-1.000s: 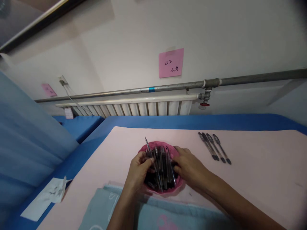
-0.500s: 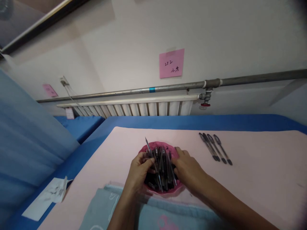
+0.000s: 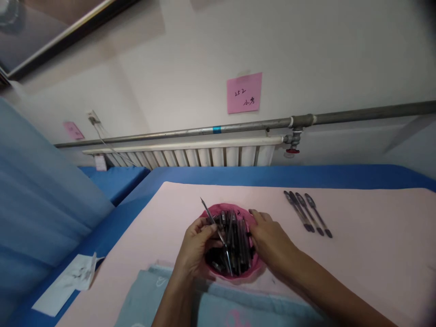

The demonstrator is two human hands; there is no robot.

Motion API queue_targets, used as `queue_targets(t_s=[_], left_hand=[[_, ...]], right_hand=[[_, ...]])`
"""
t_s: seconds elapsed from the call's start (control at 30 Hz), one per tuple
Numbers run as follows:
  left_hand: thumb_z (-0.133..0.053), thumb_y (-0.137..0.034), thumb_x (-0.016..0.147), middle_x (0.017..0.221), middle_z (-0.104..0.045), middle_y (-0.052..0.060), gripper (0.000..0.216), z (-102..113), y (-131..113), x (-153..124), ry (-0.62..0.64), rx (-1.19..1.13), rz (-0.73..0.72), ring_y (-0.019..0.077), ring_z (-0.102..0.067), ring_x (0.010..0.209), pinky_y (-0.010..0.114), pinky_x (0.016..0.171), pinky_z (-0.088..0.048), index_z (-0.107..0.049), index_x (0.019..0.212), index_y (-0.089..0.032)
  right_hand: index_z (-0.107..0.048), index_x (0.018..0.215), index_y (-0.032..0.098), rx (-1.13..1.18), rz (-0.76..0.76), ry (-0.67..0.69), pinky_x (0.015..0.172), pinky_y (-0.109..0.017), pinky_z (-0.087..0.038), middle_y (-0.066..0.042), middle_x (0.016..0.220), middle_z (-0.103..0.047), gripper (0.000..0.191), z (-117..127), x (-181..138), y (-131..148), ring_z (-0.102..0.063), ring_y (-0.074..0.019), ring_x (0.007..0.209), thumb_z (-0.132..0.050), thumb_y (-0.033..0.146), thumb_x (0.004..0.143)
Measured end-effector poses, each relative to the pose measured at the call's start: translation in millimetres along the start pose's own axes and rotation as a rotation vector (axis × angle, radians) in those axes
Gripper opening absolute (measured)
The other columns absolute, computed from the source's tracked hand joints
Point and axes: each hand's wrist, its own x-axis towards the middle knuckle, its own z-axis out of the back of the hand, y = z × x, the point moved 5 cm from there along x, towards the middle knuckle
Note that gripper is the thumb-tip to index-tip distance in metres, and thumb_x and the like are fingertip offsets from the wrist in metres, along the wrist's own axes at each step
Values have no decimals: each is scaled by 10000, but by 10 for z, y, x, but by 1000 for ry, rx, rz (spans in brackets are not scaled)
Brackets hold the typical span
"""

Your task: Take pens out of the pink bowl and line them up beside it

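Note:
My left hand (image 3: pixel 195 245) pinches a slim clear-barrelled pen (image 3: pixel 223 240) between thumb and fingers. The pen slants over the left part of a round pink basket (image 3: pixel 250 274), its pointed tip up and to the left. Inside the basket lie several dark and clear pens (image 3: pixel 235 247) and black pieces that look like caps. My right hand (image 3: pixel 270 240) is bent over the basket's right rim, fingertips at the pens. A small dark thing shows at those fingertips; what they hold is partly hidden.
Several capped pens (image 3: pixel 307 213) lie side by side on the pink sheet (image 3: pixel 368 254) to the right. Grey-blue folded cloth (image 3: pixel 211 304) is nearest me. White paper (image 3: pixel 64 281) lies on the left. Behind the blue bed edge (image 3: pixel 272 175) are a radiator (image 3: pixel 204 156) and pipe.
The pen in my left hand has tilted further left. My right hand has shifted slightly right at the basket's rim, and pens near it now lie straighter.

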Motion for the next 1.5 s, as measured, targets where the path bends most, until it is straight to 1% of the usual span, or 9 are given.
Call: queue_targets(t_s=[0.07,0.13,0.23,0.4,0.77,1.0,1.27,1.37,1.5], left_hand=[[-722,-222,631,767,-664,48,234,-2,-5,2,5,-80,11,157,-652,695,223,549,-513,-564,781,-135],[-730,-201,627,809,-674,58,248,-11,-16,0,19,-153,8,181,-663,758,240,585,-529,-561,797,-139],[-723,-171,639,816,-680,64,238,-34,-36,-9,50,-210,-12,179,-665,775,253,630,-540,-562,810,-133],[-705,-142,661,767,-680,54,204,-55,-64,-24,42,-227,-69,138,-656,716,243,658,-539,-554,798,-122],[-713,-146,654,795,-673,55,232,-132,-33,-44,57,-238,-73,144,-650,728,242,650,-534,-571,836,-122],[-737,-179,632,800,-670,59,275,-157,-4,-43,44,-249,-61,137,-643,695,243,623,-541,-592,859,-124],[-746,-176,620,803,-673,52,275,-139,20,-20,42,-258,-65,138,-647,705,236,628,-542,-605,852,-132],[-755,-180,607,780,-672,51,274,-122,29,-9,26,-256,-57,137,-646,690,235,620,-540,-603,829,-128],[-751,-183,611,781,-676,53,271,-122,30,-16,23,-245,-48,138,-648,691,234,618,-538,-599,829,-129]], right_hand=[[-632,908,117,67,32,-122,821,-420,-420,-193,1253,-488,247,146,-23,6,-472,-319,1077,-421,66,791],[-624,881,150,256,71,-193,807,-379,-438,-146,1123,-577,216,253,-49,36,-529,-264,1010,-418,123,823],[-616,844,202,647,112,-123,699,-293,-468,-27,831,-646,163,251,-71,131,-599,-172,784,-464,169,797],[-608,788,203,967,22,-68,606,-257,-462,15,734,-644,114,136,-96,228,-591,-139,658,-512,174,732],[-567,751,206,894,59,-260,576,-259,-459,19,676,-609,66,125,-116,199,-576,-139,624,-504,206,769],[-567,855,200,619,378,-440,715,-316,-482,-49,841,-619,156,162,-215,281,-598,-176,812,-414,172,864],[-516,950,216,754,172,-302,631,-282,-493,-10,820,-632,105,124,-141,210,-611,-150,718,-471,211,855],[-525,951,211,686,221,-329,696,-307,-490,-27,887,-629,166,171,-146,232,-610,-179,826,-520,156,794],[-516,1000,215,673,278,-320,721,-304,-489,-28,906,-641,205,175,-161,249,-615,-164,828,-438,126,833]])
